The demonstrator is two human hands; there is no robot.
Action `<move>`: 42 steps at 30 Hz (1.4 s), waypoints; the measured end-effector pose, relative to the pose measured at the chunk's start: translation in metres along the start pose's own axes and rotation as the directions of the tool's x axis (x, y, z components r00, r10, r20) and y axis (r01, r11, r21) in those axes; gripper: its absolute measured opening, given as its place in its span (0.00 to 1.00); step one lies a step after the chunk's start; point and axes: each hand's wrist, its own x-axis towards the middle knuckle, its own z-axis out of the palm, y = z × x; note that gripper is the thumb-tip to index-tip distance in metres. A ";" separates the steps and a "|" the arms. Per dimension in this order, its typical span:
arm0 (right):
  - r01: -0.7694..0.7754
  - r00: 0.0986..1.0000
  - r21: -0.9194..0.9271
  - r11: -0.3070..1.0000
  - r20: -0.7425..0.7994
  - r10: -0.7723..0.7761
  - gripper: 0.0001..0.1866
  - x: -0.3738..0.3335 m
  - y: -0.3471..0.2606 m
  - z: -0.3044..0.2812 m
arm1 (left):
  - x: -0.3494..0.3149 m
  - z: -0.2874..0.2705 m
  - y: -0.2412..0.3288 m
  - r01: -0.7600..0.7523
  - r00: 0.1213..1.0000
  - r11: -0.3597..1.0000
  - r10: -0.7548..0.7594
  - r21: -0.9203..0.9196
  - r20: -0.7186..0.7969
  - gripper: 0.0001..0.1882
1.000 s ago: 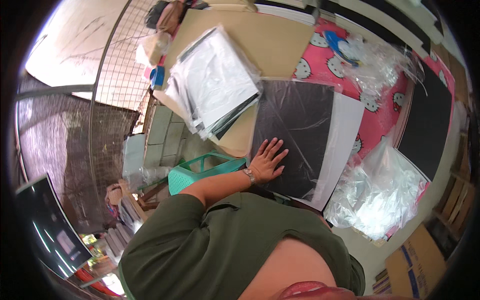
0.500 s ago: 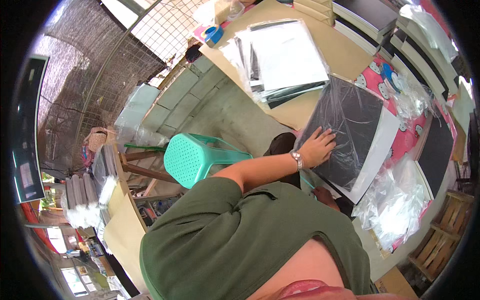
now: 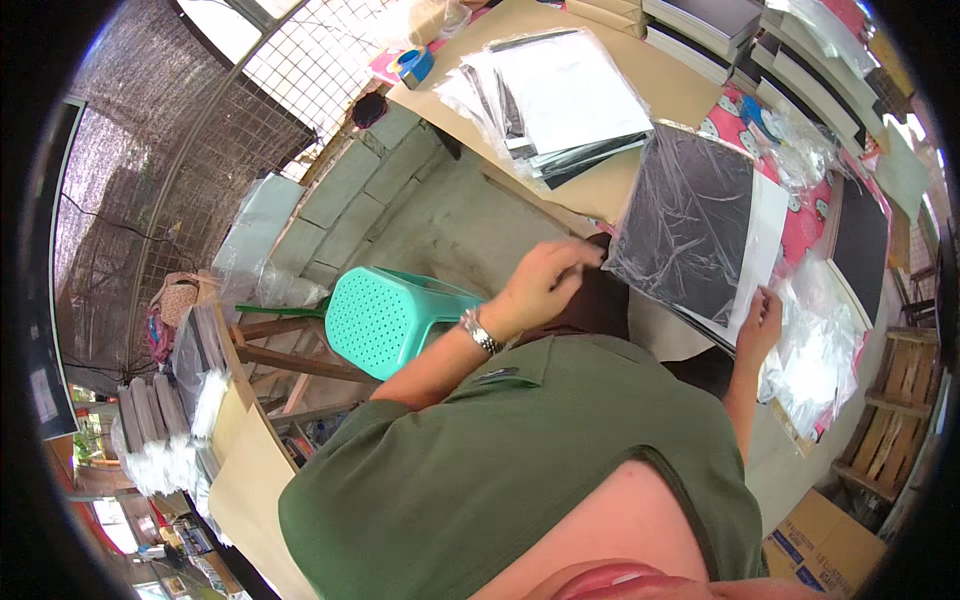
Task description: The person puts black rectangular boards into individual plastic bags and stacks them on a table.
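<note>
A black board with a white margin [image 3: 762, 245] lies tilted at the table's near edge, under a wrinkled clear plastic sleeve [image 3: 675, 235]. At the sleeve's left corner is my left hand [image 3: 545, 288], a metal watch on its wrist. Its fingers are bent together at the plastic, slightly blurred, and the exact grip is hard to see. My right hand [image 3: 762, 325] grips the white margin at the board's lower right, thumb and fingers closed on the edge. Left of the board rests a stack of white and black sheets in clear plastic [image 3: 580, 95].
Loose clear plastic [image 3: 815, 335] lies right of my right hand. Piled boards [image 3: 705, 30] stand at the back right. A blue tape dispenser [image 3: 412, 66] sits at the table's far left. The green stool [image 3: 372, 315] is beside my left arm, and wooden crates [image 3: 885, 430] stand at right.
My left hand has lifted off the middle of the sleeve and moved left to its corner. My right hand has come up from below the board to its lower right edge.
</note>
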 end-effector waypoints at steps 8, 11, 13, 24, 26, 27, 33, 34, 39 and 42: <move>0.203 0.974 -0.521 0.829 0.192 -0.117 0.17 -0.008 0.058 0.037 | 0.067 -0.059 0.180 -0.852 0.508 0.521 0.846 0.046 -0.164 0.06; 0.274 0.953 -0.664 0.696 0.285 -0.103 0.17 -0.017 0.092 0.042 | 0.078 -0.050 0.175 -0.870 0.493 0.492 0.867 -0.031 -0.069 0.07; 0.245 0.950 -0.661 0.709 0.311 -0.038 0.18 -0.017 0.095 0.046 | 0.082 -0.041 0.167 -0.865 0.499 0.497 0.866 -0.071 -0.026 0.08; 0.028 0.995 -0.483 0.875 0.099 0.023 0.13 -0.003 0.019 0.038 | 0.099 -0.036 0.126 -0.822 0.537 0.537 0.842 -0.187 0.057 0.11; 0.015 0.995 -0.483 0.876 0.096 0.036 0.13 0.000 0.013 0.041 | 0.103 -0.042 0.119 -0.819 0.536 0.540 0.841 -0.197 0.075 0.12; 0.015 0.993 -0.486 0.874 0.110 0.044 0.13 -0.003 0.012 0.040 | 0.102 -0.043 0.116 -0.811 0.544 0.549 0.835 -0.202 0.084 0.12; 0.240 0.960 -0.524 0.818 0.256 -0.117 0.12 -0.003 0.020 0.038 | 0.126 -0.038 0.093 -0.635 0.716 0.760 0.646 -0.140 0.265 0.15; 0.039 0.997 -0.506 0.861 0.082 0.003 0.16 -0.008 0.034 0.040 | 0.131 -0.028 0.083 -0.479 0.840 0.878 0.464 -0.020 0.281 0.12; -0.038 0.997 -0.478 0.878 0.045 0.068 0.12 -0.003 0.018 0.041 | 0.138 0.053 -0.087 0.204 0.978 0.968 -0.208 0.147 0.016 0.16; -0.077 0.993 -0.466 0.881 0.045 0.110 0.12 -0.001 0.013 0.041 | 0.128 0.097 -0.144 0.462 0.886 0.884 -0.464 0.076 0.011 0.21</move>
